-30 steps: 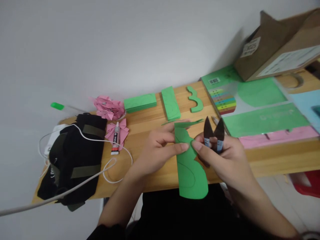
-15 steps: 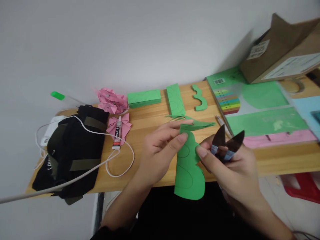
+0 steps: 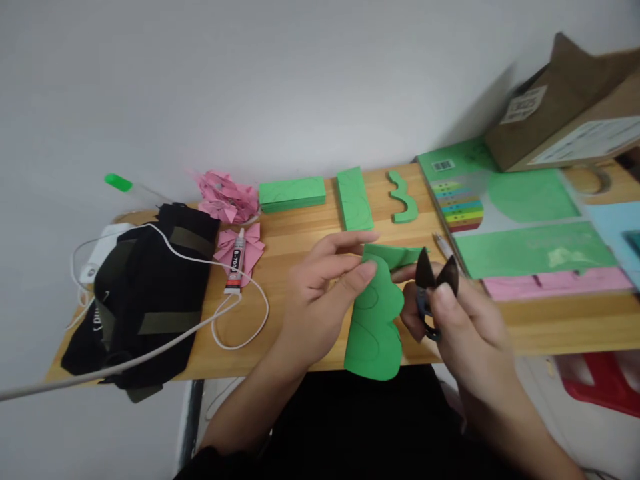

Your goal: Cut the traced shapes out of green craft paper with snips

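Observation:
Between the thumb and fingers of my left hand is a green paper piece. Its right edge is cut in scalloped curves, and curved pencil lines run down its face. A partly cut green strip sticks out to the right at the top. My right hand grips small dark scissors, blades apart and pointing up, just right of the paper. The blades do not touch the paper's scalloped edge. Behind lie a green wavy cutout and green paper rectangles with drawn curves.
A stack of green paper, pink paper pieces and a glue tube lie left of centre. A black bag and white cable occupy the left. Rightward are a pen, green paper pack and cardboard box.
My right hand has turned the scissors more upright and shifted its thumb up onto them, leaving the paper's edge. The green paper has tilted slightly and risen a little in my left hand.

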`<state>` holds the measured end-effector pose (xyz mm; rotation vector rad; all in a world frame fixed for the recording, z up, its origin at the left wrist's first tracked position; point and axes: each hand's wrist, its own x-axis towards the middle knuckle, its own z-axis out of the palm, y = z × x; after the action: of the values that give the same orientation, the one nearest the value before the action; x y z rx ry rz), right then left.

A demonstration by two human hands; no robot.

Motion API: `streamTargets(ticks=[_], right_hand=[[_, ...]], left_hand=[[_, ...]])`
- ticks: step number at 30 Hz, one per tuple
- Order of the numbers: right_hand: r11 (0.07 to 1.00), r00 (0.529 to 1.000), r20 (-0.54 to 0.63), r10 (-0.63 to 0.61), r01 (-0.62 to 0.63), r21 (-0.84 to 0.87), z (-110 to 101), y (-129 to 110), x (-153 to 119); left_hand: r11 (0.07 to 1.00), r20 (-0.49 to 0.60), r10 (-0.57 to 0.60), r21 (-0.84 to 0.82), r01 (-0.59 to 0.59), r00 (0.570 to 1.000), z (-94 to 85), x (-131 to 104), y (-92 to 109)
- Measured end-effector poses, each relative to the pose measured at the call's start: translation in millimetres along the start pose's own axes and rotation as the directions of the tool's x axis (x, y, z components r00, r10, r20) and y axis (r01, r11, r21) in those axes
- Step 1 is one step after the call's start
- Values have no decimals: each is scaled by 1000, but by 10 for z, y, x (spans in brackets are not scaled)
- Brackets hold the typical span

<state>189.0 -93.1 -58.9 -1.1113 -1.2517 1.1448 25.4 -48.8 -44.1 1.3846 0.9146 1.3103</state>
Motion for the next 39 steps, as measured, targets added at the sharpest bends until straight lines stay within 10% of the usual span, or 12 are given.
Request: streamTargets(ticks=[9,17,39], right_hand=[[999,999,28,19,-20,36,-11,40,68],[994,979,172,105,-106,-6,-78,15,44],[961,909,348,228,-268,71,-323,-233,20]], left_hand=[[993,-123,-110,-45,105,986,45,24,-66],[930,-50,-238,-300,213,970,32,32,-72],[893,100,-278,-340,296,955,-26,1,75]])
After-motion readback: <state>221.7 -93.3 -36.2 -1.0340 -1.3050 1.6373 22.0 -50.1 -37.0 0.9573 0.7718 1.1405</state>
